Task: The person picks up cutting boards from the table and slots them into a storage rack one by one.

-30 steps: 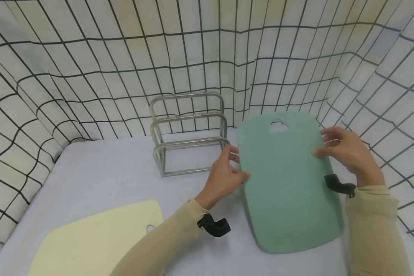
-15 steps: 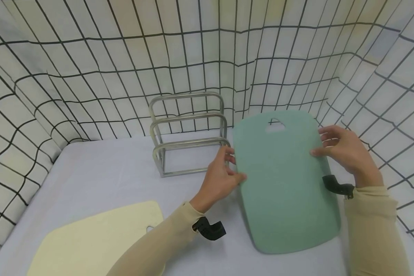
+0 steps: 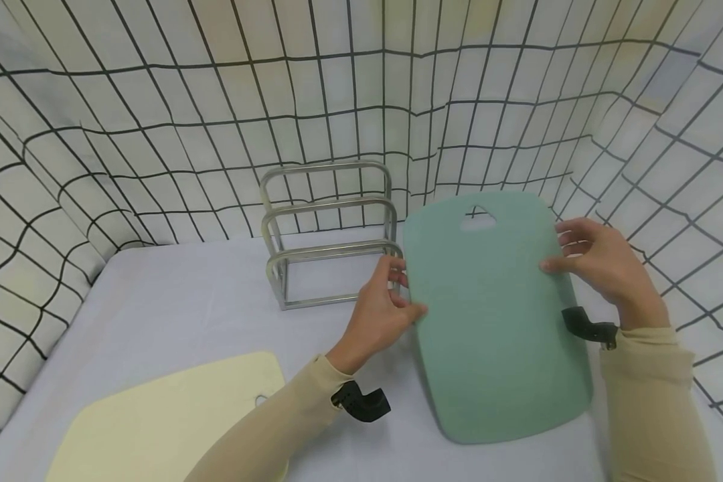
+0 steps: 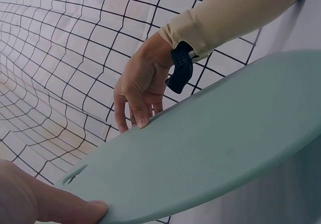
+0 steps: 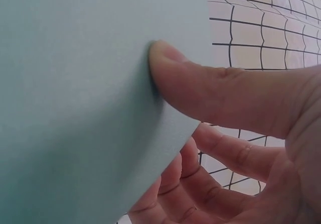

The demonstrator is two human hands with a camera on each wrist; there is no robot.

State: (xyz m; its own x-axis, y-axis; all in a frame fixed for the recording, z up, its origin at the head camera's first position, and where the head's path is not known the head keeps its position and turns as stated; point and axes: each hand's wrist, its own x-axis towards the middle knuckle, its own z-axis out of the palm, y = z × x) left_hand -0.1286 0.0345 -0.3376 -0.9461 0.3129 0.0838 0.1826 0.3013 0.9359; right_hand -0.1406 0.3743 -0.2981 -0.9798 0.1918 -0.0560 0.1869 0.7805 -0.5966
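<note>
Evidently, left hand (image 3: 370,318) and right hand (image 3: 608,268) are pinching the green board (image 3: 494,321), frame right; slackening could drop it.

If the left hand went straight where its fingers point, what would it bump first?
Most likely the green board, since the left hand is gripping its edge. The silver rack looks close to the fingers too, but its depth is hard to judge.

One flat mint-green board (image 3: 497,325) and one flat pale-yellow board (image 3: 169,412) make two boards. There is one silvery metal rack (image 3: 337,250) with three hoops (image 3: 334,204), one bare left hand (image 3: 375,314), one bare right hand (image 3: 611,264), two beige sleeves (image 3: 655,402) and two black wrist pieces (image 3: 363,404).
</note>
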